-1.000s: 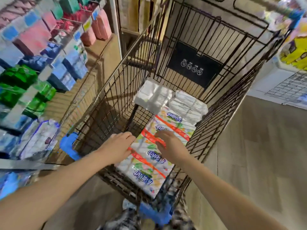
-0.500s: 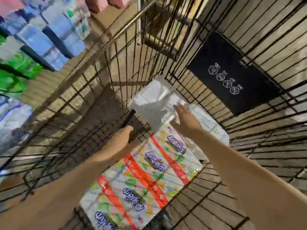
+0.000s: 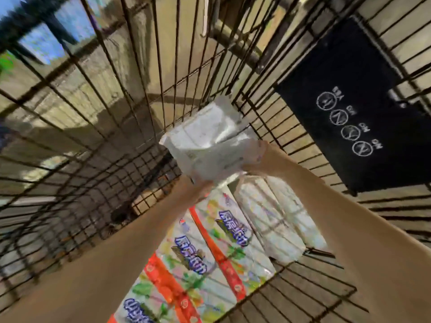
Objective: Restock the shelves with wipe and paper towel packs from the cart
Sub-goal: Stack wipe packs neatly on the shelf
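A white plastic-wrapped pack (image 3: 210, 145) is tilted up inside the wire cart (image 3: 98, 127), held from both sides. My left hand (image 3: 198, 185) grips its lower left corner and is mostly hidden under it. My right hand (image 3: 258, 164) holds its right edge. Below lies a long colourful pack (image 3: 198, 264) with orange stripes and blue lettering, flat on the cart floor. Beside it on the right rests another pale clear-wrapped pack (image 3: 275, 220).
A black panel with white round symbols (image 3: 349, 117) hangs on the cart's far wall. Blue and green shelf goods (image 3: 42, 43) show blurred through the cart's left bars at the top left. Wooden floor lies beneath.
Both hands moved forward, deeper into the cart, and took hold of the white pack, which now stands lifted off the cart floor. The camera has moved closer in.
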